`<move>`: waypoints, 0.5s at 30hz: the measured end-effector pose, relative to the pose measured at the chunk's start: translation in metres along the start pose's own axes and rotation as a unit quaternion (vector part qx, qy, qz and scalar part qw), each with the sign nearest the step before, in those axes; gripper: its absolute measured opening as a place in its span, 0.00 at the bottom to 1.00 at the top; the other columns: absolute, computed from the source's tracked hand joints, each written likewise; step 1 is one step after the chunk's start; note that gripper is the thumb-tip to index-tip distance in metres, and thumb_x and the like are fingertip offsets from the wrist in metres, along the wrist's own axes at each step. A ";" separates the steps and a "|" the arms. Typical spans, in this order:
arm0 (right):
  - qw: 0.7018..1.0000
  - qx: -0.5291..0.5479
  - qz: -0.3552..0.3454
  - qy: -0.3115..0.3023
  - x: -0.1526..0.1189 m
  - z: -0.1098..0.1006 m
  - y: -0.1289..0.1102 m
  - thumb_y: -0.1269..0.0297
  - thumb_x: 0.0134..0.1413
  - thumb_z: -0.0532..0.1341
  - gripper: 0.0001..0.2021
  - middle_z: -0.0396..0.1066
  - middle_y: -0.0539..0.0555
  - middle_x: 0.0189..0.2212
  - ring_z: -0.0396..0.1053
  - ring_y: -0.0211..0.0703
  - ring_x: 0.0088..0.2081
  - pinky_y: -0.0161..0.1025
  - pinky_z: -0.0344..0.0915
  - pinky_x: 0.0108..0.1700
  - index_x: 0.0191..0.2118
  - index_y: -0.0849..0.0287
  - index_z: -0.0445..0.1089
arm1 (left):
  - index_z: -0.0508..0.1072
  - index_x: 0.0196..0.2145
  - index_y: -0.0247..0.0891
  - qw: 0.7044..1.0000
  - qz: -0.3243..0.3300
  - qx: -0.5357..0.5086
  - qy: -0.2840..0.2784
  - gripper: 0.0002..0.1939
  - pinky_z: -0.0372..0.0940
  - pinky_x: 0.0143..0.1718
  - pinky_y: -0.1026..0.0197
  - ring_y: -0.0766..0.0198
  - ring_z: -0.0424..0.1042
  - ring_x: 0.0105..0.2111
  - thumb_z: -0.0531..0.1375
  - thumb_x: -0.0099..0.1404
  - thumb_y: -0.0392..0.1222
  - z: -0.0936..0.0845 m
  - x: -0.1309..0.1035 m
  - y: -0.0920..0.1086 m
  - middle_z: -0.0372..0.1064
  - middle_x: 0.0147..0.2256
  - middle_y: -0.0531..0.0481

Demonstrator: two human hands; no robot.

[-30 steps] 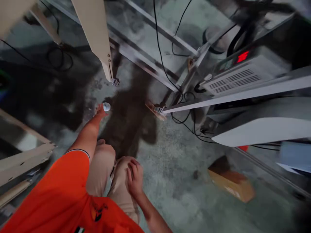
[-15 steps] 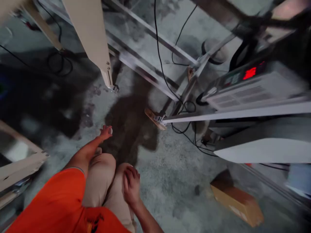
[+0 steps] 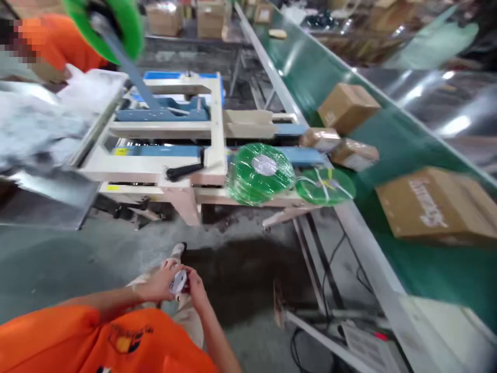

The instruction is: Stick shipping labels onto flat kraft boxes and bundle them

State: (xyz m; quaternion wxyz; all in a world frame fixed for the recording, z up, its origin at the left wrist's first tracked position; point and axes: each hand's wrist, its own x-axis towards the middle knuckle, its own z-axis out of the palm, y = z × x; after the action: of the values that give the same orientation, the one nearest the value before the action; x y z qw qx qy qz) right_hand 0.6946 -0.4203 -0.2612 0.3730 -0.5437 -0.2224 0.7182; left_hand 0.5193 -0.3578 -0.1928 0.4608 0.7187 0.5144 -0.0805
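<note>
In front of my waist my two hands are together around a small white roundish object (image 3: 179,282) with dark marks on it. It is blurred, so I cannot tell its kind. My left hand (image 3: 160,282) has its fingers curled over the object's left and upper side. From the right, my right hand (image 3: 196,288) closes on it, the fingertips partly hidden. Something dark red shows between the object and the right fingers. Beyond the hands stands a cream carton-taping machine (image 3: 182,171) with a black crank handle (image 3: 184,171).
Wrapped rolls of green tape (image 3: 264,178) and a tied green roll (image 3: 326,185) rest on the machine's near side. Cartons (image 3: 435,202) lie on a green conveyor (image 3: 411,269) at right. White plastic bags (image 3: 42,124) fill the left. A person in orange (image 3: 66,41) is at upper left.
I have risen from a crouch, and my view has swung up to the machine and conveyor. My right hand has left my knee and joined the left at the small white object.
</note>
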 end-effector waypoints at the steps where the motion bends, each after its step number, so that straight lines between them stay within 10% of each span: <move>1: 0.999 -0.020 0.004 -0.040 -0.001 0.030 -0.023 0.28 0.45 0.67 0.36 0.76 0.53 0.37 0.74 0.48 0.34 0.42 0.70 0.33 0.50 0.53 0.74 | 0.73 0.66 0.55 0.999 -0.004 -0.008 0.031 0.52 0.57 0.70 0.29 0.25 0.61 0.69 0.75 0.41 0.45 -0.022 -0.025 -0.007 0.66 0.67 0.37; 5: 0.989 -0.096 -0.069 -0.091 0.008 0.145 -0.090 0.44 0.43 0.72 0.29 0.79 0.55 0.43 0.76 0.51 0.42 0.44 0.76 0.42 0.50 0.54 0.74 | 0.73 0.66 0.47 0.972 -0.018 -0.188 0.141 0.52 0.62 0.67 0.34 0.32 0.68 0.63 0.77 0.42 0.53 -0.109 -0.100 -0.049 0.73 0.61 0.37; 10: 0.974 -0.104 -0.133 -0.150 0.051 0.265 -0.120 0.45 0.51 0.70 0.33 0.77 0.61 0.57 0.78 0.54 0.49 0.46 0.79 0.45 0.60 0.54 0.72 | 0.76 0.56 0.39 0.831 -0.049 -0.533 0.153 0.39 0.76 0.47 0.47 0.44 0.80 0.48 0.77 0.49 0.54 -0.216 -0.151 -0.139 0.81 0.47 0.41; 15: 0.984 -0.137 -0.085 -0.075 0.109 0.385 -0.117 0.35 0.42 0.75 0.38 0.76 0.61 0.57 0.78 0.49 0.45 0.40 0.75 0.38 0.55 0.52 0.74 | 0.75 0.48 0.36 0.730 -0.072 -0.573 0.364 0.22 0.79 0.43 0.51 0.51 0.82 0.43 0.76 0.60 0.42 -0.417 -0.209 -0.267 0.81 0.42 0.44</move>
State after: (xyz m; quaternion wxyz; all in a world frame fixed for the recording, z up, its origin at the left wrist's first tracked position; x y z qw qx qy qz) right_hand 0.3502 -0.2297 -0.1240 0.3370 -0.5132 -0.3916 0.6854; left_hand 0.0573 -0.1743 0.0106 0.5557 0.2530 0.6413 0.4647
